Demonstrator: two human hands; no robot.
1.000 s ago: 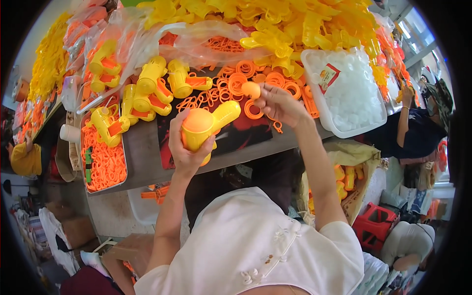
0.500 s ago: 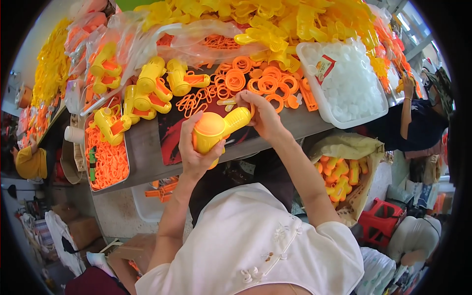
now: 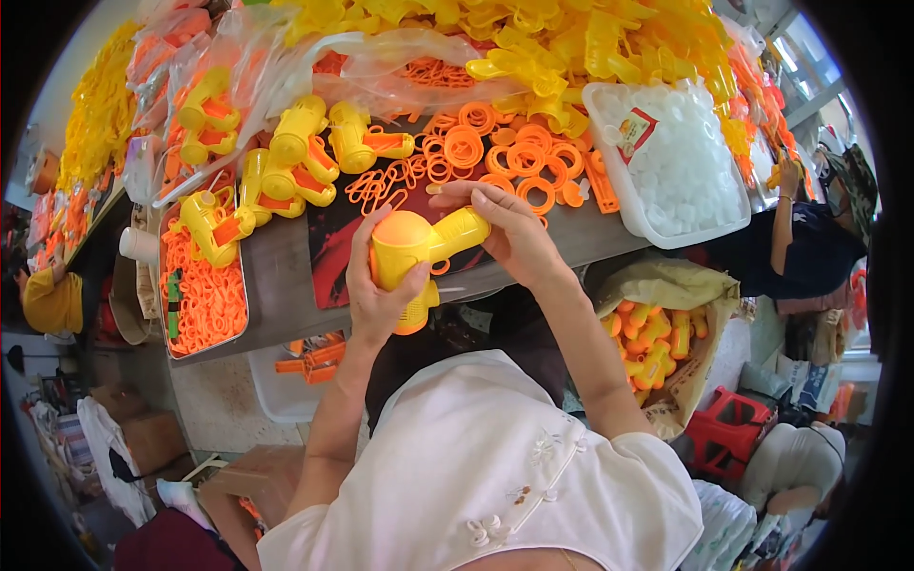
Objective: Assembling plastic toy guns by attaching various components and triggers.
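My left hand [image 3: 373, 290] is wrapped round the body of a yellow plastic toy hair dryer [image 3: 402, 264] with a rounded orange cap [image 3: 401, 232]. Its ribbed barrel points right and its handle hangs down by my left thumb. At the barrel's end is my right hand [image 3: 519, 231], closed about the tip with its fingers reaching left above it. A small yellow piece [image 3: 435, 189] shows at those fingertips; I cannot tell whether they touch it. Beyond my hands, orange rings [image 3: 464, 147] and oval orange links [image 3: 381, 184] lie on the table.
Several yellow-and-orange toys [image 3: 293, 152] stand at left, beside a tray of orange links [image 3: 246, 314]. A white tub [image 3: 640, 221] of translucent pieces sits at right. Below it is a sack [image 3: 721, 305] of yellow-and-orange parts. Yellow parts [image 3: 619, 43] pile up behind. Another person's arm [image 3: 785, 228] shows far right.
The toy has turned slightly, so more of its handle shows below. My right fingers have shifted from the barrel's end and now stretch further left above it.
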